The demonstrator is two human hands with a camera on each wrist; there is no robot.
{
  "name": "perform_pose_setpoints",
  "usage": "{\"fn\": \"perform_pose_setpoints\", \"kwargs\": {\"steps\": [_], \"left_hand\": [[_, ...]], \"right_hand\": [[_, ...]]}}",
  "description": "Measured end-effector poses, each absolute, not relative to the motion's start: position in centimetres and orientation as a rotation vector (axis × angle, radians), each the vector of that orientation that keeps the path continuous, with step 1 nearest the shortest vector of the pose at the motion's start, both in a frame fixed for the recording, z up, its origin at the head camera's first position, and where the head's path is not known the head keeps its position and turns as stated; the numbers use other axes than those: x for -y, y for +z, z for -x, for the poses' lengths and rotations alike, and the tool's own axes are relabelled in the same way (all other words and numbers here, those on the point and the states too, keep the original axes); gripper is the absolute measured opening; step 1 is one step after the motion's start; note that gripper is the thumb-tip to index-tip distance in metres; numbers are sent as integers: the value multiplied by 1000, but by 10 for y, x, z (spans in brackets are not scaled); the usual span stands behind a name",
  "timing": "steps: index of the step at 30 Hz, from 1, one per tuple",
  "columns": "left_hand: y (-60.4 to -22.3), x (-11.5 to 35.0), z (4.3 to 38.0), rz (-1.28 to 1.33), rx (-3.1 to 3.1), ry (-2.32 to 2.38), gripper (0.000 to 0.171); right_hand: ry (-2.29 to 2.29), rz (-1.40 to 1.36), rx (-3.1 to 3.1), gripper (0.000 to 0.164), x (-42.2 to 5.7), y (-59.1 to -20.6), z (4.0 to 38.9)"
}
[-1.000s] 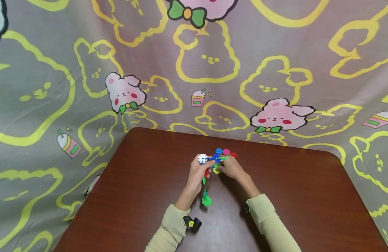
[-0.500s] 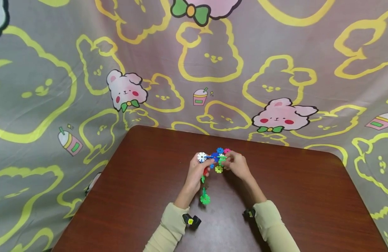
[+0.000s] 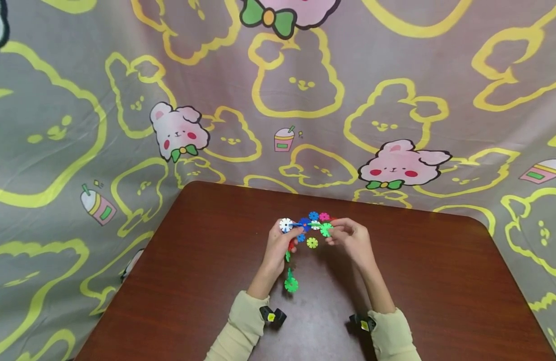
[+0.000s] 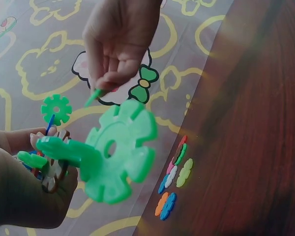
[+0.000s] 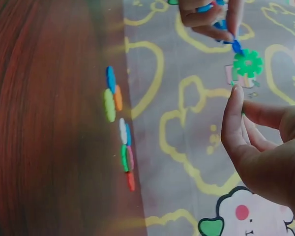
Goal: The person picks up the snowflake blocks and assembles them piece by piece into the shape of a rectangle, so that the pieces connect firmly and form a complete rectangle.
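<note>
Green disc (image 3: 326, 229) pinched in our right hand (image 3: 355, 238), we grip joined discs (image 4: 83, 157) with our left hand (image 3: 276, 246).

Tabletop (image 3: 444, 281) passable either side of hands (image 3: 275, 245) (image 3: 355, 243); loose discs (image 5: 109, 105), then cloth wall (image 3: 300, 173), in way beyond.

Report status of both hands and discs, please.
Left hand grips linked discs. Right hand pinches green disc. Loose discs on table; nothing seen blocking.

No text, label, brand, number or sign is legible.
</note>
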State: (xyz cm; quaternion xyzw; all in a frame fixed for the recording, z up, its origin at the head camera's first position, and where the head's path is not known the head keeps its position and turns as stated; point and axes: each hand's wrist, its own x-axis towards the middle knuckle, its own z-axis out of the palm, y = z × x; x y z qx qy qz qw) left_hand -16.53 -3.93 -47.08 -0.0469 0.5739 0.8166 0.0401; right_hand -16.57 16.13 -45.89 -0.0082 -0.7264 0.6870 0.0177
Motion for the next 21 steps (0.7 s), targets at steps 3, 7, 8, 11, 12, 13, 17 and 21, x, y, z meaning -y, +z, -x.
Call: {"fn": "perform_pose_setpoints", "kwargs": {"steps": [3,7,8,11,12,13,17,21], "left_hand": [[-471,39,165,143,-1762,2493,20],[-471,38,164,131,-1761,2476,21],[-471,38,164,125,-1761,2471,21],[-472,37,164,122,-1762,2457,22],[-472,37,164,122,-1764,2453,22],[-472,36,164,117,-1766,2452,22],[-471,35,164,113,-1759,2456,23],[-472,34,164,115,-1763,2448,23]], "right_hand": [[2148,15,2179,22,-161,-455,160],[2168,-6,2100,22,-160,-453,156],[2172,-10,2090,22,-160,-453,155],[2191,-16,2061,22,-160,-451,152],[2199,-15,2051,22,-160,-450,152],[2208,-11,2041,22,-160,-449,151],[2253,16,1991,22,-158,-447,150],[2275,45,1977,21,-156,-447,149]]}}
